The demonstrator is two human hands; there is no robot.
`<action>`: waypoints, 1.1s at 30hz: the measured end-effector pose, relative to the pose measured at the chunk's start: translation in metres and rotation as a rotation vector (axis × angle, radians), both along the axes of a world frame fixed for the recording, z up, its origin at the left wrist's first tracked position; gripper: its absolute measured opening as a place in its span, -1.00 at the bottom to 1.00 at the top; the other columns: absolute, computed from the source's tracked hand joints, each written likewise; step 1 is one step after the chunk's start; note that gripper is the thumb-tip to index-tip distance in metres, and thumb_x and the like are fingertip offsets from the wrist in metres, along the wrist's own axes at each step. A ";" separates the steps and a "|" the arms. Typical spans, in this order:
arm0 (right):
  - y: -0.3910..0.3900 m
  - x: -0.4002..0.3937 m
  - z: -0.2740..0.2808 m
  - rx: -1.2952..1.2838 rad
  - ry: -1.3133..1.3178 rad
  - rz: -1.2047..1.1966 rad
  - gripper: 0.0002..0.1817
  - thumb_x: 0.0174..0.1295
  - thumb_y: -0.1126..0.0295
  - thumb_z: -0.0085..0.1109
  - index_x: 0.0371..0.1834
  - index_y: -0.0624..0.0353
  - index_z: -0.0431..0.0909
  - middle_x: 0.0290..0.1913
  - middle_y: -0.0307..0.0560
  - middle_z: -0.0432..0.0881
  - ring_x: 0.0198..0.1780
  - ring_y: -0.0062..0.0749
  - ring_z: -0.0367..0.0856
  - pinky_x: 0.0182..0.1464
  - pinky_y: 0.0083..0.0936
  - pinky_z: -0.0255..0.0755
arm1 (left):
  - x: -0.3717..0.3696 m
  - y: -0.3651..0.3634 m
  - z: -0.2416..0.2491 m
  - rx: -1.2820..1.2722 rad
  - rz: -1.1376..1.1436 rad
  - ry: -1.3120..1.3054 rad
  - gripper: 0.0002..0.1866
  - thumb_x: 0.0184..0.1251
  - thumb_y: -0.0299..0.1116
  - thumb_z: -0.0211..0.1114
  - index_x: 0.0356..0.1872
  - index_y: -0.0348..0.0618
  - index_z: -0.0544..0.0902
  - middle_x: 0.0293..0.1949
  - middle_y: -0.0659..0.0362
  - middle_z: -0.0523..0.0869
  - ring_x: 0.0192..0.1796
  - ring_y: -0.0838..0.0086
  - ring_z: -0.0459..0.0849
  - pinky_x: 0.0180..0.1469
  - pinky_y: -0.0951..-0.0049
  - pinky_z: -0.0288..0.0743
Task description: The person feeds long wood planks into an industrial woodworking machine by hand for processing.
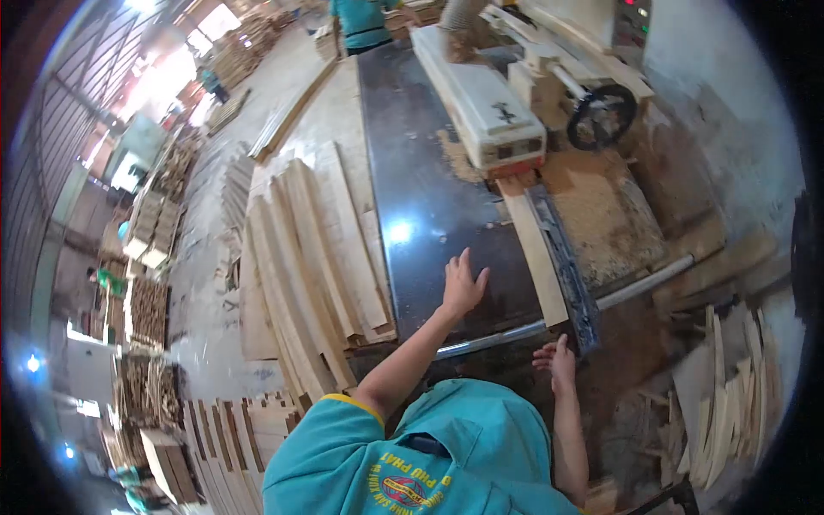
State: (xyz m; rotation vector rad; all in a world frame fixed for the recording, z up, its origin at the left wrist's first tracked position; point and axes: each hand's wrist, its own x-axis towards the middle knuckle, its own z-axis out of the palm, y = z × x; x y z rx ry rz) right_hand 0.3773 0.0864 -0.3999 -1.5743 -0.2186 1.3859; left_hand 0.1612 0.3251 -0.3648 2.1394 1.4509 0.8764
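My left hand [464, 286] is held over the dark metal table [412, 189], fingers spread and nothing in them. A pale wooden board [536, 253] lies on the table to its right, beside a metal guide rail [562, 249]. The board's far end goes under the white housing [481, 103] of a woodworking machine. My right hand [558, 365] is just off the board's near end, with its fingers apart and no object in it.
Long wooden planks [296, 257] are stacked left of the table. A black handwheel [601, 116] and sawdust [596, 206] are on the machine's right. Offcuts [730, 403] lie at lower right. A person in a teal shirt [360, 24] stands at the table's far end.
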 end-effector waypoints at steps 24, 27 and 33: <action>0.018 -0.043 0.036 0.092 -0.085 0.341 -0.48 0.65 -0.03 -0.23 -0.09 0.21 0.55 -0.28 -0.03 0.77 -0.39 -0.37 0.74 -0.36 -0.45 0.55 | -0.167 -0.076 0.027 -0.824 0.226 -1.511 -0.52 0.74 -0.04 -0.18 0.39 -0.13 0.36 0.19 0.04 0.68 0.07 0.29 0.71 0.08 0.21 0.69; 0.037 -0.059 0.038 0.182 -0.093 0.501 -0.55 0.65 0.05 -0.16 -0.05 0.24 0.56 -0.25 -0.04 0.77 -0.35 -0.40 0.74 -0.31 -0.47 0.55 | -0.160 -0.093 0.023 -0.844 0.218 -1.376 -0.56 0.74 -0.07 -0.15 0.38 -0.11 0.37 0.24 0.07 0.66 0.09 0.33 0.70 0.12 0.16 0.68; 0.066 -0.101 0.068 0.339 -0.027 0.771 -0.68 0.55 0.34 0.11 0.26 0.18 0.40 -0.04 -0.05 0.73 -0.16 -0.43 0.71 -0.15 -0.47 0.57 | -0.126 -0.130 0.012 -0.998 0.230 -1.360 -0.74 0.68 -0.19 0.08 0.19 -0.05 0.46 0.01 0.25 0.64 0.06 0.44 0.65 0.12 0.28 0.55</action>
